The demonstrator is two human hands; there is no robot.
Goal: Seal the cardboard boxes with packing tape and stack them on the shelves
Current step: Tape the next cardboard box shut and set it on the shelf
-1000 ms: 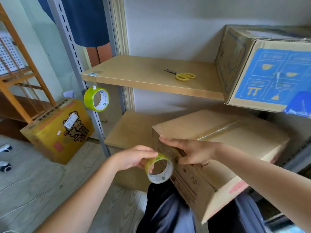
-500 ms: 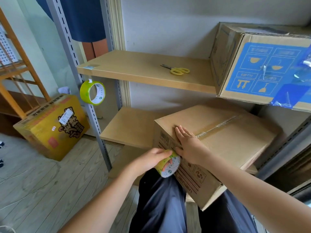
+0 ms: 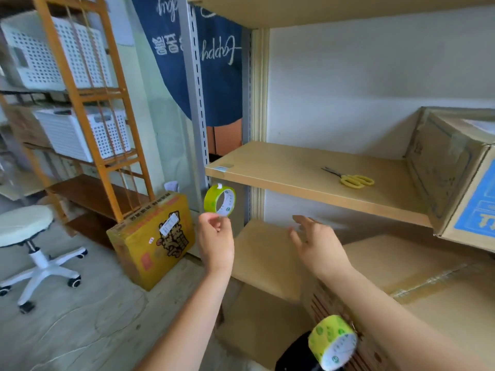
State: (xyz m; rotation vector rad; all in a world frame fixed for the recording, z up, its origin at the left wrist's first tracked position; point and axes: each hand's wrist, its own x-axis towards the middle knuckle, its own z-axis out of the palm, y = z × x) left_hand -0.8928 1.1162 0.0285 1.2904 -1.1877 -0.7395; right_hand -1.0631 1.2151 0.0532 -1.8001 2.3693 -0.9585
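**Head view: left hand at the hanging tape roll, right hand spread above the sealed box**

Head view shows the left hand (image 3: 215, 238) raised toward ten o'clock of the frame's centre, its thumb and fingers curled loosely at the lower rim of a green tape roll (image 3: 220, 200) that hangs from the grey shelf post (image 3: 197, 103); whether the fingertips actually pinch the roll or only touch it cannot be told. The right hand (image 3: 317, 243) floats with fingers spread and relaxed, holding nothing, above the lower shelf (image 3: 263, 257). At four o'clock a cardboard box (image 3: 417, 295) rests partly on that shelf, a strip of clear tape running along its top seam. A second tape roll (image 3: 333, 342) sits at five o'clock against the box's near side, under the right forearm. On the middle shelf (image 3: 302, 178) lie yellow-handled scissors (image 3: 351, 179), and at three o'clock stands another box with a blue label (image 3: 455, 172). At eight o'clock a yellow carton (image 3: 152, 239) leans on the floor beside a wooden rack (image 3: 80, 108) and a white stool (image 3: 29, 242).
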